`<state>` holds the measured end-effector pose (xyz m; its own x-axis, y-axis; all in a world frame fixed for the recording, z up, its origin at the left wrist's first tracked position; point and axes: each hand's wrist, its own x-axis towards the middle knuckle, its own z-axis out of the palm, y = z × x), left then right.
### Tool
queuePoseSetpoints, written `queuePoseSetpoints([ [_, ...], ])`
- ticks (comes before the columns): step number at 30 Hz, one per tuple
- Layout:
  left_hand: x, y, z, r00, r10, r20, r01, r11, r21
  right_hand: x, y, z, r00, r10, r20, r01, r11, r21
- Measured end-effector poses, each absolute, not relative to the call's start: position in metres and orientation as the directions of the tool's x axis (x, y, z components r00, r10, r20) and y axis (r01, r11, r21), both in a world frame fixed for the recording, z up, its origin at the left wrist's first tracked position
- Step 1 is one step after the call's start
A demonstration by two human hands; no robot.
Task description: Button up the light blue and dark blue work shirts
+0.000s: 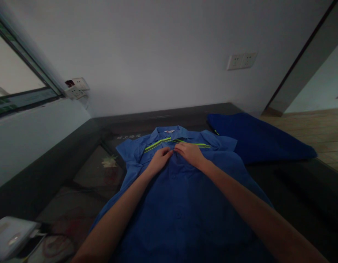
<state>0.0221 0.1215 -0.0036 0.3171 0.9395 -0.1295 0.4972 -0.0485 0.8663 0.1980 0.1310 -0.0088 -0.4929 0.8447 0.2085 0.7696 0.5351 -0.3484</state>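
Observation:
A blue short-sleeved shirt (182,193) lies front side up on a dark table (83,157), its collar toward the wall. Yellow-green stripes cross its chest, and buttons run down the middle. My left hand (160,159) pinches the front edge of the shirt at the chest. Close beside it, my right hand (188,152) grips the same opening from the other side, fingers bent together. The fingertips of both hands nearly meet; whether a button sits between them is too small to see.
A darker blue folded cloth (256,137) lies at the right of the table. White devices with cables (17,233) stand at the lower left. Wall sockets (242,61) and a socket strip (77,88) are on the walls.

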Motion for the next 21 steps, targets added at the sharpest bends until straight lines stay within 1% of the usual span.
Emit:
queuePoseSetpoints([
  [2,0.023,0.122,-0.001,0.283,0.955,-0.082,0.566,-0.098,0.818,0.197,0.13,-0.008,-0.512,0.835,0.202,0.783,0.551,-0.288],
  [3,0.023,0.122,0.001,0.264,0.963,-0.056,0.608,-0.121,0.784,0.196,0.13,-0.008,-0.526,0.827,0.197,0.779,0.562,-0.278],
  [6,0.023,0.12,0.009,0.246,0.969,-0.004,0.74,-0.185,0.646,0.194,0.129,-0.007,-0.552,0.814,0.18,0.759,0.58,-0.295],
  [11,0.03,0.108,0.023,0.286,0.958,-0.024,0.898,-0.26,0.354,0.189,0.124,-0.003,-0.548,0.827,0.129,0.776,0.56,-0.292],
  [14,0.036,0.099,0.029,0.326,0.945,-0.026,0.921,-0.311,0.235,0.187,0.12,0.0,-0.54,0.837,0.093,0.792,0.542,-0.28],
  [16,0.038,0.096,0.031,0.358,0.933,-0.041,0.917,-0.342,0.206,0.188,0.12,0.001,-0.53,0.843,0.091,0.795,0.531,-0.294],
  [18,0.037,0.096,0.033,0.387,0.92,-0.061,0.904,-0.366,0.22,0.19,0.12,0.001,-0.502,0.854,0.135,0.786,0.516,-0.34],
  [20,0.034,0.099,0.033,0.405,0.912,-0.074,0.886,-0.371,0.279,0.193,0.121,0.001,-0.494,0.847,0.199,0.755,0.531,-0.385],
  [21,0.033,0.101,0.032,0.412,0.908,-0.075,0.87,-0.368,0.329,0.194,0.122,0.0,-0.501,0.837,0.221,0.738,0.546,-0.396],
])
